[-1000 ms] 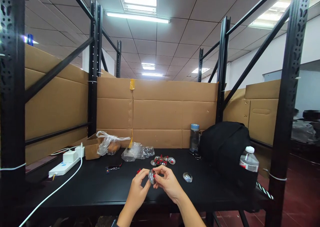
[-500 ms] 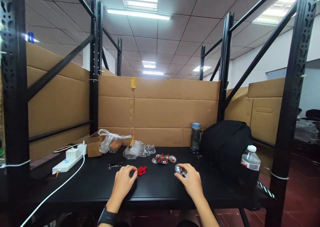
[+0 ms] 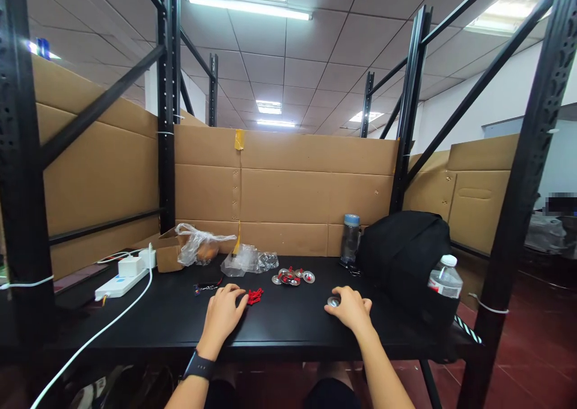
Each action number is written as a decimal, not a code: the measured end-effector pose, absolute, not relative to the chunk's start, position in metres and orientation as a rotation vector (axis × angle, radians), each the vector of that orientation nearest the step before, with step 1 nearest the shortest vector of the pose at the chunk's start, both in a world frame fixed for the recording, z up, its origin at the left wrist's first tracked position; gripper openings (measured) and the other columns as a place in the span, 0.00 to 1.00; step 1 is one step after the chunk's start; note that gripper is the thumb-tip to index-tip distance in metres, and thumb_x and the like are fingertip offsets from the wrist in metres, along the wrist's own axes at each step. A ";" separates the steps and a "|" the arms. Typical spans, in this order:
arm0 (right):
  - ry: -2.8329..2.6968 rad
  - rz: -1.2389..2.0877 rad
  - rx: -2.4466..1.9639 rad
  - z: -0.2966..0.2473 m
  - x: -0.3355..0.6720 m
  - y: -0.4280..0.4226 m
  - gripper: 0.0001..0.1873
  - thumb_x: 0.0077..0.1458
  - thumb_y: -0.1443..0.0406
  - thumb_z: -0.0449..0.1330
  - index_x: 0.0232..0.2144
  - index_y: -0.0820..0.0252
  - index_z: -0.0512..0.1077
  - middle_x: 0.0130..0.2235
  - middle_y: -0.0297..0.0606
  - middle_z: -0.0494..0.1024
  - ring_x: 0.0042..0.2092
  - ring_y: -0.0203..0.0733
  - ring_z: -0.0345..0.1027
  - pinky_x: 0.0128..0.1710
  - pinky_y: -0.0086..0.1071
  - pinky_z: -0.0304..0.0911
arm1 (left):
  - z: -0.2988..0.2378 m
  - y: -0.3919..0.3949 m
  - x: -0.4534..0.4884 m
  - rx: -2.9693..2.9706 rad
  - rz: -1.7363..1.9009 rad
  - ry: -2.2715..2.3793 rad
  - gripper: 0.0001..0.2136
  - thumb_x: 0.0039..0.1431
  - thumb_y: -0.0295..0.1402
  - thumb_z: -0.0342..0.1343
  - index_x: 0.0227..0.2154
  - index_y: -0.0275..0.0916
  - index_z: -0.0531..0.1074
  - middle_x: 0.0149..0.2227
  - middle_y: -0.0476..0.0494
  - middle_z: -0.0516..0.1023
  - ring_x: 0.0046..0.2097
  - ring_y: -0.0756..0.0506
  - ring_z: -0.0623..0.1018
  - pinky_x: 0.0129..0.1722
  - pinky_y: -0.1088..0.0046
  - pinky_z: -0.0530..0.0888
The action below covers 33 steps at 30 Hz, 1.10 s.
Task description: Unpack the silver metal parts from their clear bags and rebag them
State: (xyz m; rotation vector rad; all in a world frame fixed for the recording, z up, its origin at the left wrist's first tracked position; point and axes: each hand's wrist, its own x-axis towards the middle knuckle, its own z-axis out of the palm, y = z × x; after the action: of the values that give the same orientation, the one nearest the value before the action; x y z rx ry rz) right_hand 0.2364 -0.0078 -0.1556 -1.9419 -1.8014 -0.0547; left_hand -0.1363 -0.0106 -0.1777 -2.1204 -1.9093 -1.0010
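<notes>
My left hand, with a dark watch at the wrist, rests on the black table, its thumb and forefinger slightly apart. Just right of its fingertips lies a small heap of red cords; whether they touch is unclear. Between the thumb and fingers of my right hand is a small round silver disc, low at the tabletop and partly covered. Farther back, midway between both hands, several silver discs with red parts lie in a pile.
Clear plastic bags and a small cardboard box stand at the back left. A white power strip with a cable lies left. A bottle and black backpack holding a water bottle are right. Cardboard walls enclose the table.
My right hand has moved slightly right and lowered the silver disc to the tabletop. My left thumb and forefinger have drawn back a little from the red cords. The view has tilted slightly.
</notes>
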 end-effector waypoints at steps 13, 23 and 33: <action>-2.131 -0.076 -1.910 -0.124 0.183 0.070 0.13 0.59 0.68 0.57 0.44 0.60 0.78 0.48 0.53 0.79 0.50 0.56 0.74 0.46 0.43 0.65 | -0.183 -0.009 -0.142 -2.238 -1.306 -1.692 0.11 0.64 0.35 0.50 0.41 0.46 0.78 0.48 0.43 0.76 0.52 0.41 0.74 0.53 0.61 0.69; -1.754 1.347 -0.651 -0.126 0.137 0.003 0.20 0.52 0.54 0.68 0.40 0.62 0.72 0.35 0.42 0.82 0.33 0.42 0.78 0.30 0.29 0.64 | -0.177 -0.039 -0.077 -2.538 -1.906 -1.236 0.13 0.68 0.40 0.49 0.46 0.43 0.76 0.46 0.40 0.77 0.49 0.42 0.76 0.51 0.64 0.73; -1.214 1.684 -0.487 -0.147 0.107 -0.038 0.26 0.50 0.59 0.72 0.49 0.59 0.71 0.33 0.37 0.79 0.28 0.33 0.73 0.30 0.27 0.65 | -0.172 -0.047 -0.059 -2.362 -2.053 -1.176 0.06 0.62 0.35 0.57 0.36 0.40 0.77 0.39 0.43 0.77 0.42 0.44 0.77 0.43 0.70 0.74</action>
State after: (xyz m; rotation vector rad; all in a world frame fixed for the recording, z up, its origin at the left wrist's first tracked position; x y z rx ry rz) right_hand 0.1069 -0.0381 -0.1469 -0.4872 -1.2135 1.6836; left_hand -0.0592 -0.0466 -0.1725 -2.3622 -1.1756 -2.0534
